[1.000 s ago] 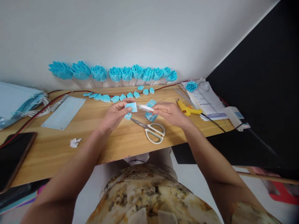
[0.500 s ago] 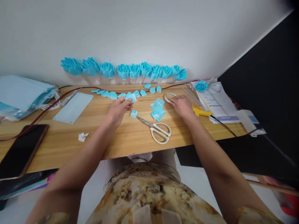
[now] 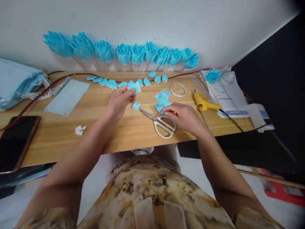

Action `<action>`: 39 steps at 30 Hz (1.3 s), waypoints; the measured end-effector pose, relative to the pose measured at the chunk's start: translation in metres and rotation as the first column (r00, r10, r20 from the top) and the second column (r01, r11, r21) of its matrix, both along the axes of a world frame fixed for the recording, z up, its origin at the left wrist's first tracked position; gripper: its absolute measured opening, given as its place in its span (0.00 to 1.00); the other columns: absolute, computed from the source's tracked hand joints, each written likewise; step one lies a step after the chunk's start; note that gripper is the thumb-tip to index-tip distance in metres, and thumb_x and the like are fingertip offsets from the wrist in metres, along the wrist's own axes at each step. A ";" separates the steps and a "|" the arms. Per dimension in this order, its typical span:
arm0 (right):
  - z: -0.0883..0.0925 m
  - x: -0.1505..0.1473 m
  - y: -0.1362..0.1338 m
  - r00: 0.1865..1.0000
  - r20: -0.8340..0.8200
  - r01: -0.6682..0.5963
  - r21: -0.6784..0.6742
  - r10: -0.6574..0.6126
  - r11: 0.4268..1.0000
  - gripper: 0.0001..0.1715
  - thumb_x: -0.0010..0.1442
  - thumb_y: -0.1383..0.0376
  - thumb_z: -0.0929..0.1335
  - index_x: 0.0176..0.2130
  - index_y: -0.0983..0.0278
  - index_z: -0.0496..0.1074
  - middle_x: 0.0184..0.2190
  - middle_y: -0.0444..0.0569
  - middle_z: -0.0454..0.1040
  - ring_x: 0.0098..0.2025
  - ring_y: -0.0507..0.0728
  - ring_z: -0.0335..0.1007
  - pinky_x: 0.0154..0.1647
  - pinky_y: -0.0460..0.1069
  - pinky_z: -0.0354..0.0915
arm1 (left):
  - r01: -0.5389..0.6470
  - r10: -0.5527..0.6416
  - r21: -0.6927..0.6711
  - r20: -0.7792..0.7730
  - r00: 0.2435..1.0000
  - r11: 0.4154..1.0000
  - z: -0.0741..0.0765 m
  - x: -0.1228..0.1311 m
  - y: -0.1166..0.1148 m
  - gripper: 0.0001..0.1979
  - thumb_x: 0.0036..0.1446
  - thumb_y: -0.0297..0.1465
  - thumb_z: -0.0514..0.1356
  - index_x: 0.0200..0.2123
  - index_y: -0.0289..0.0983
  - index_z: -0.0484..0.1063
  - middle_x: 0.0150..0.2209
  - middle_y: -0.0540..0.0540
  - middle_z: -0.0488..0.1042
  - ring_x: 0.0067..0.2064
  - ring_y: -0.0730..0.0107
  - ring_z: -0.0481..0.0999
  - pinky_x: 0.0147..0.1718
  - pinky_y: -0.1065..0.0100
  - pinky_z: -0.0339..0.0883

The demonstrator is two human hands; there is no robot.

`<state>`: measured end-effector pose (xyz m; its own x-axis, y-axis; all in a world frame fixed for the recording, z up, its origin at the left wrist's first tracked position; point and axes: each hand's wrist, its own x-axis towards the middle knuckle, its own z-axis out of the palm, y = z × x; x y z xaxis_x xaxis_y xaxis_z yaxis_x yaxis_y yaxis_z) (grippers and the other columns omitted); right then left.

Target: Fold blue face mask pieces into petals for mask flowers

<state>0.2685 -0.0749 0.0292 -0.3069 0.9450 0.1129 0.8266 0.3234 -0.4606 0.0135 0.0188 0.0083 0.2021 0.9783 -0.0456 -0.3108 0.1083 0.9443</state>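
1. Nearest you, white-handled scissors (image 3: 156, 119) lie on the table (image 3: 133, 138), tips beside a small blue piece (image 3: 136, 106).
2. Your right hand (image 3: 183, 116) has its fingertips at the blue pile (image 3: 163, 97); I can't tell whether they pinch anything.
3. Your left hand (image 3: 120, 101) pinches a blue square (image 3: 135, 88) between thumb and fingers.
4. Beyond, a tape ring (image 3: 178, 95) lies flat.
5. Farthest, blue flowers (image 3: 137, 54) on sticks line the wall (image 3: 152, 19).

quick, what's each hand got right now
Left hand: closed, holding a blue piece by its edge.
Right hand: fingertips at the blue pile; can't tell if it grips any.
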 end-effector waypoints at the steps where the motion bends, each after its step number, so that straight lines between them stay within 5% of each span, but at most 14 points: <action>1: -0.003 -0.001 -0.003 1.000 -0.005 -0.002 -0.010 0.002 1.000 0.13 0.69 0.63 0.66 0.44 0.62 0.80 0.44 0.52 0.82 0.45 0.60 0.78 0.46 0.52 0.66 | 0.010 -0.010 0.003 0.005 1.000 1.000 0.000 0.001 -0.001 0.14 0.57 0.30 0.70 0.25 0.35 0.69 0.24 0.52 0.71 0.26 0.76 0.70 0.29 0.71 0.66; 7: -0.020 -0.020 -0.007 0.999 -0.047 0.021 0.030 -0.019 0.999 0.10 0.69 0.66 0.66 0.41 0.61 0.79 0.41 0.50 0.82 0.43 0.58 0.77 0.45 0.50 0.66 | 0.027 -0.027 -0.001 0.029 0.999 1.000 0.004 0.004 -0.006 0.11 0.58 0.26 0.66 0.24 0.35 0.70 0.23 0.52 0.71 0.26 0.76 0.70 0.28 0.71 0.66; 14: -0.033 -0.049 0.006 0.996 0.089 0.020 0.074 -0.026 0.997 0.10 0.70 0.67 0.66 0.41 0.63 0.79 0.39 0.52 0.80 0.41 0.58 0.76 0.41 0.50 0.63 | 0.021 -0.021 -0.014 -0.010 1.000 1.000 0.007 0.005 -0.007 0.10 0.56 0.27 0.67 0.25 0.35 0.70 0.23 0.52 0.71 0.25 0.77 0.70 0.28 0.72 0.66; 26: -0.044 -0.058 0.010 0.994 0.072 0.071 0.147 -0.082 0.987 0.09 0.68 0.68 0.68 0.37 0.61 0.78 0.36 0.49 0.80 0.39 0.57 0.75 0.38 0.49 0.60 | 0.049 -0.049 -0.013 -0.023 0.999 0.999 0.010 0.006 -0.011 0.10 0.58 0.26 0.66 0.25 0.35 0.70 0.23 0.52 0.70 0.25 0.78 0.69 0.29 0.73 0.65; 34: -0.052 -0.058 0.012 0.992 -0.020 0.129 0.154 -0.128 0.980 0.08 0.66 0.68 0.68 0.36 0.62 0.77 0.33 0.49 0.80 0.37 0.57 0.74 0.38 0.50 0.61 | 0.041 -0.042 -0.023 -0.018 0.999 0.999 0.008 0.007 -0.011 0.10 0.58 0.25 0.64 0.24 0.35 0.70 0.22 0.52 0.70 0.24 0.78 0.68 0.28 0.73 0.65; 39: -0.058 -0.054 0.014 0.955 -0.236 0.205 0.082 -0.181 0.975 0.07 0.64 0.65 0.68 0.35 0.61 0.76 0.30 0.45 0.80 0.32 0.55 0.73 0.35 0.49 0.63 | 0.055 -0.055 -0.017 -0.032 0.998 0.998 0.007 0.006 -0.011 0.11 0.57 0.25 0.64 0.23 0.36 0.70 0.21 0.51 0.70 0.24 0.78 0.67 0.27 0.72 0.63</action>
<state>0.2141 -0.0610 -0.0285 -0.0747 0.9630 0.2589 0.7565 0.2239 -0.6145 0.0195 0.0077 0.0158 0.2536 0.9649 -0.0686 -0.2732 0.1395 0.9518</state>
